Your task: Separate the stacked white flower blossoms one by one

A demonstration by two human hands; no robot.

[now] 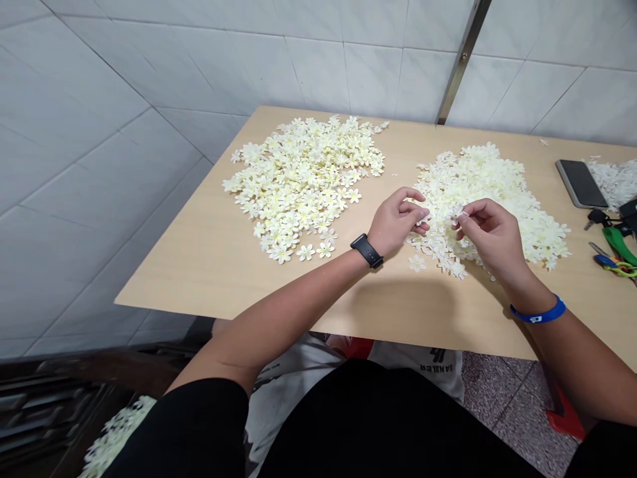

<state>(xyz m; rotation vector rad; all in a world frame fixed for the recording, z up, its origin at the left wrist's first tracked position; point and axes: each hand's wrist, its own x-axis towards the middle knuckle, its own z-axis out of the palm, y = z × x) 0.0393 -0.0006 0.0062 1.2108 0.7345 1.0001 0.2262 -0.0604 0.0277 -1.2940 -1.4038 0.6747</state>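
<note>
My left hand (398,222), with a black watch band on the wrist, is closed in a pinch at the left edge of the right-hand heap of artificial flowers (497,182). A small pale petal piece shows at its fingertips. Across a short gap, my right hand (492,234) pinches a white artificial flower (456,212) between thumb and forefinger, above the same heap. A blue band circles that wrist. One loose flower (417,263) lies on the table below my left hand. Farther left spreads another heap of cream flowers with yellow centres (303,176).
The light wood table (199,265) meets a tiled wall (318,66) at the back. On the right lie a phone (581,183), a pile of small white pieces (614,182), keys (597,218) and green-handled scissors or cutters (620,244). More flowers (119,431) sit below at lower left.
</note>
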